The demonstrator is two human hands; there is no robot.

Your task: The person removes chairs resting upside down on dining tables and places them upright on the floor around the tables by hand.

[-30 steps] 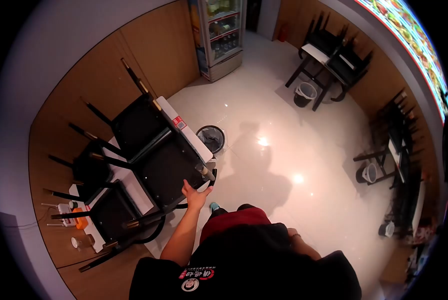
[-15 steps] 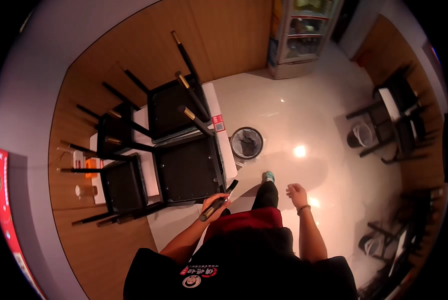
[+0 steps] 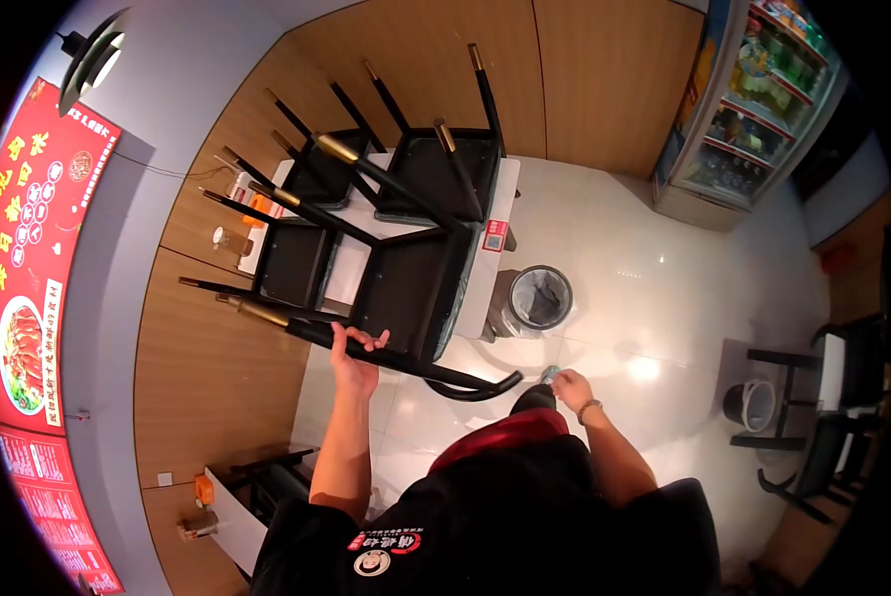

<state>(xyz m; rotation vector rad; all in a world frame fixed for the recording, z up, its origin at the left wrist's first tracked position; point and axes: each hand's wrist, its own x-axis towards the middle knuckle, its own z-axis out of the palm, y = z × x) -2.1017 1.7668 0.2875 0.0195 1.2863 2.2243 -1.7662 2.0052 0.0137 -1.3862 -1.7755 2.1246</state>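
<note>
A black chair (image 3: 406, 288) rests upside down on the near end of a white table (image 3: 477, 308), its legs with gold tips pointing up. My left hand (image 3: 356, 366) is at the lower edge of this chair, thumb and fingers apart. It appears to touch the black frame, without being wrapped round it. The chair's curved back (image 3: 475, 387) sticks out past the table edge toward my body. My right hand (image 3: 571, 389) hangs away from the chair, fingers loosely curled in, with nothing in it.
More upturned chairs (image 3: 436, 174) crowd the table. A lined trash bin (image 3: 541, 297) stands beside it. A drinks fridge (image 3: 743, 119) is at the back right. Another table with chairs (image 3: 833, 368) and a bin (image 3: 751, 405) stands at right. A second table (image 3: 237, 517) is at lower left.
My left hand has loosened from the black chair part it gripped and now lies spread at the chair's edge. The view has turned, bringing the red wall menu into sight.
</note>
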